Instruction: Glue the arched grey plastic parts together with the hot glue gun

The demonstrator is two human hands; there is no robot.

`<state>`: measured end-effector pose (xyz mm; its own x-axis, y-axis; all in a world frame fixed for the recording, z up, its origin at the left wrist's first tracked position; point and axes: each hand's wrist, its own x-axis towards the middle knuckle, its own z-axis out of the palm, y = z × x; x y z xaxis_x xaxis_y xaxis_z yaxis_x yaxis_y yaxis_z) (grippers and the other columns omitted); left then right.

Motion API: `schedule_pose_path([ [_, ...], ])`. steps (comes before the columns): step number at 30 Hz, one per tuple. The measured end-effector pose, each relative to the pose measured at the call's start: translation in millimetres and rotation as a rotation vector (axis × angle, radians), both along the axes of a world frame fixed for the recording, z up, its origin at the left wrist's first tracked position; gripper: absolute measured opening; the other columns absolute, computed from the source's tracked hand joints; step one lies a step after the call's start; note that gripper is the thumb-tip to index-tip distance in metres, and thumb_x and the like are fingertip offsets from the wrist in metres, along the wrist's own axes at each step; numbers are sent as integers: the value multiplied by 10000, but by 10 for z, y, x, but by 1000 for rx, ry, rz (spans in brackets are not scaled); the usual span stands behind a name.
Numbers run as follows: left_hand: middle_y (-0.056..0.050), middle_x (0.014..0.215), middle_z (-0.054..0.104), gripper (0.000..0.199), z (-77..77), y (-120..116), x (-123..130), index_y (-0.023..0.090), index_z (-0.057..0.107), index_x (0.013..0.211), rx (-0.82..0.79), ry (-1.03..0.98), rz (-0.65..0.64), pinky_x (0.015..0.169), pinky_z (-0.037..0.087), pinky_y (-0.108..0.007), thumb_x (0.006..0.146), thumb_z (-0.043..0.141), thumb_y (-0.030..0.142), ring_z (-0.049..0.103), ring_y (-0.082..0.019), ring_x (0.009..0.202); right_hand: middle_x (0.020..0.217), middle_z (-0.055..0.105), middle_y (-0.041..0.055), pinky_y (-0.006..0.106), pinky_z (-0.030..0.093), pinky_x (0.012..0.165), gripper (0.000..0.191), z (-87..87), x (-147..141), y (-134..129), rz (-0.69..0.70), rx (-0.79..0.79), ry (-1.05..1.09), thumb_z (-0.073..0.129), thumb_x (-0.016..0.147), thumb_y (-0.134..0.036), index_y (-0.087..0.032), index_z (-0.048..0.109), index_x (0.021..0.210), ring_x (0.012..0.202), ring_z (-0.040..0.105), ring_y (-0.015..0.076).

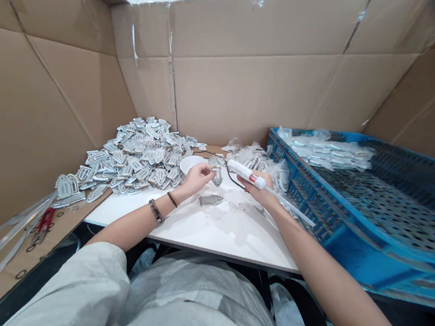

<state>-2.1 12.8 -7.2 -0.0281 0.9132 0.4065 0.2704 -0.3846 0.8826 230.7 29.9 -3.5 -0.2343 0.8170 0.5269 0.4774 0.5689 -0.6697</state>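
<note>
My left hand [199, 175] pinches a small grey-and-white piece [217, 177] over the middle of the white board [230, 226]. My right hand [258, 188] is wrapped round a white glue gun [242, 172], whose front end points toward the piece. A long translucent stick [292, 207] sticks out of the gun's rear. Just below the held piece, a similar flat piece [211, 200] lies on the board. Behind my left hand sits a white round dish [190, 164], partly hidden by that hand.
A large heap of grey-and-white pieces [136, 159] fills the left. Plastic-bagged pieces [256, 159] lie behind my right hand. A blue crate [351, 218] holding white packets [331, 151] stands right. Red-handled scissors [45, 220] and clear sticks [7, 242] lie left. Cardboard walls [249, 83] surround the table.
</note>
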Motion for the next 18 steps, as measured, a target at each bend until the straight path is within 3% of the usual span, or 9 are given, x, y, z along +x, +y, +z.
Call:
schedule_pose_path([
  [3, -41, 825, 685, 232, -8, 6, -5, 137, 658, 845, -41, -72, -18, 625, 537, -222, 758, 767, 323, 637, -127, 700, 531, 569, 26, 262, 346, 506, 391, -10, -1, 5, 5, -29, 6, 599, 764, -536, -211, 511, 566, 513, 514, 163],
  [11, -26, 747, 683, 389, 21, -25, 22, 124, 631, 834, -159, -262, -92, 670, 597, -264, 715, 843, 428, 648, -123, 672, 544, 593, 29, 268, 366, 513, 345, -36, -9, 35, 63, -82, -66, 623, 751, -519, -206, 580, 614, 532, 540, 179],
  [18, 2, 719, 655, 427, 50, -59, 52, 127, 602, 816, -157, -279, -134, 684, 599, -257, 683, 862, 438, 639, -106, 658, 549, 601, 31, 264, 382, 540, 364, -52, -14, 40, 108, -41, -114, 602, 768, -538, -198, 607, 635, 553, 574, 185],
])
